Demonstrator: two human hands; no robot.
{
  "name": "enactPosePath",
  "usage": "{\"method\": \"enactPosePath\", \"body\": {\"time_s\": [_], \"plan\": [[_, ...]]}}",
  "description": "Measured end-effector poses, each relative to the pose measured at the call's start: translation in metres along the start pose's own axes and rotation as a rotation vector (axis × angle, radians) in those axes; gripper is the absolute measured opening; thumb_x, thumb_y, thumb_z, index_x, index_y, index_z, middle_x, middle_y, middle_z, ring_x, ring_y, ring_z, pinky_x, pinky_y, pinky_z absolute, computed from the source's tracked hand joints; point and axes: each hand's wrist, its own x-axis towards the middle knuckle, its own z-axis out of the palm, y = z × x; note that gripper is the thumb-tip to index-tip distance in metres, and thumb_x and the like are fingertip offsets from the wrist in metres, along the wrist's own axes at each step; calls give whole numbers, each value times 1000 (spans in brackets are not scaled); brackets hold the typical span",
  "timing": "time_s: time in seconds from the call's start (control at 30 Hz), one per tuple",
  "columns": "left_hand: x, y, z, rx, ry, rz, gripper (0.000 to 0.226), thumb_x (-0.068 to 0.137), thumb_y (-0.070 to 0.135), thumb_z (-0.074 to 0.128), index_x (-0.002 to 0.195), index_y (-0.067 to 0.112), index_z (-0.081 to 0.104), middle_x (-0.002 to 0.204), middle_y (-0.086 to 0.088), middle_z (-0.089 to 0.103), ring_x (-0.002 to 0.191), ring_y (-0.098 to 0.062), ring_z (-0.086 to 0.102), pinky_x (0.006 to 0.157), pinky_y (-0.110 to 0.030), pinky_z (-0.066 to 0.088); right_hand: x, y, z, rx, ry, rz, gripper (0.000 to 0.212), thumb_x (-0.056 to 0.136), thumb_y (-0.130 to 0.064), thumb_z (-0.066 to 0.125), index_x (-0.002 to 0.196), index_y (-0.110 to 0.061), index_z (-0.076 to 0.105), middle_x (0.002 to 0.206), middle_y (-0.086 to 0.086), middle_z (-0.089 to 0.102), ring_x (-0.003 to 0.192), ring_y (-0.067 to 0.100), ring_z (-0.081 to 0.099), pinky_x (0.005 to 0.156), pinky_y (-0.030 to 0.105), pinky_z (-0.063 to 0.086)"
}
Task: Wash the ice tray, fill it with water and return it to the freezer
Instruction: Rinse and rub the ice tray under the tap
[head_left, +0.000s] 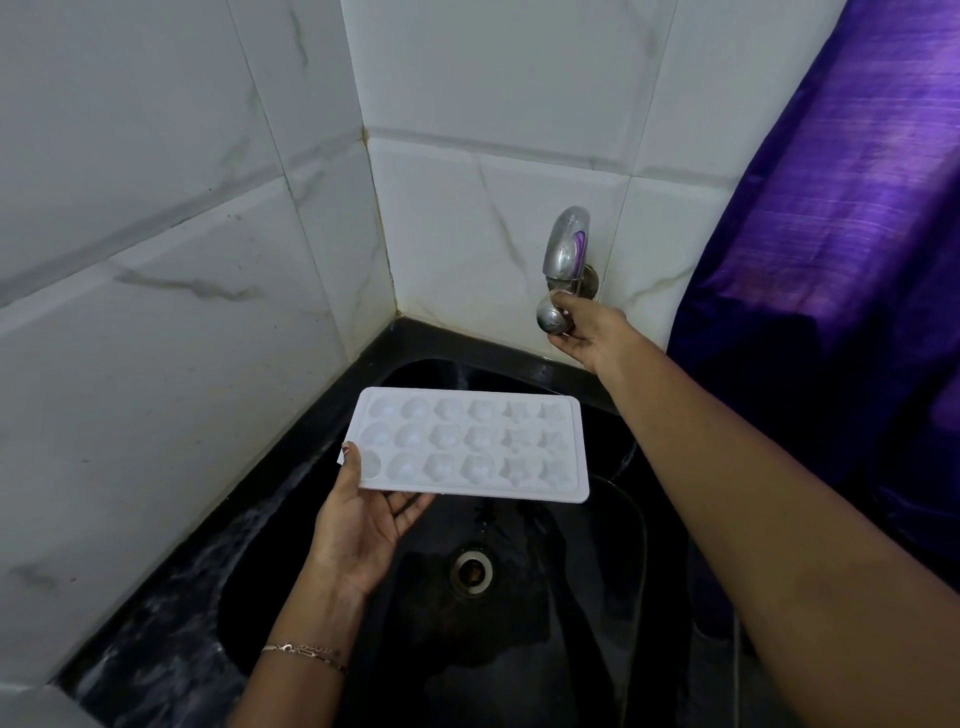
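A white ice tray with several round, flower and star shaped cells is held level over the black sink. My left hand grips its near left corner, thumb on top and fingers underneath. My right hand reaches to the back wall and is closed around the knob of the metal tap. No water is seen running from the tap. The tray's cells look empty, and a few drops hang below its near edge.
The sink sits in a corner of white marbled tiles, with a black stone ledge along its left side. A metal drain lies at the basin's middle. A purple cloth hangs at the right.
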Motion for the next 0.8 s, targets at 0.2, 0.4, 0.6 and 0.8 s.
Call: {"method": "enactPosePath", "body": {"time_s": [0.2, 0.4, 0.6, 0.8], "plan": [[1, 1, 1, 2, -2, -4, 48, 97, 53, 35, 130, 22, 52, 117, -5, 70, 106, -26, 67, 78, -38, 59, -1, -1, 1, -1, 15, -7, 64, 73, -20, 83, 127, -4, 52, 117, 14, 64, 95, 22, 68, 55, 27, 59], [0, 1, 1, 4, -6, 5, 47, 97, 53, 35, 128, 23, 53, 115, -5, 71, 104, -25, 68, 76, -38, 58, -2, -1, 1, -11, 31, 0, 68, 71, -21, 84, 129, -5, 51, 119, 15, 62, 96, 23, 67, 52, 26, 58], [0, 2, 3, 3, -14, 6, 46, 97, 53, 35, 127, 22, 53, 116, -6, 70, 105, -26, 68, 78, -39, 59, -5, -3, 3, -21, 48, 8, 63, 73, -21, 83, 127, -6, 53, 112, 12, 65, 93, 21, 67, 49, 25, 56], [0, 2, 3, -3, -20, -1, 46, 97, 52, 35, 128, 22, 53, 117, -6, 70, 105, -26, 68, 78, -39, 59, -7, -5, 4, -36, 67, 2, 60, 74, -18, 81, 126, -6, 53, 111, 12, 66, 88, 18, 67, 46, 23, 54]]}}
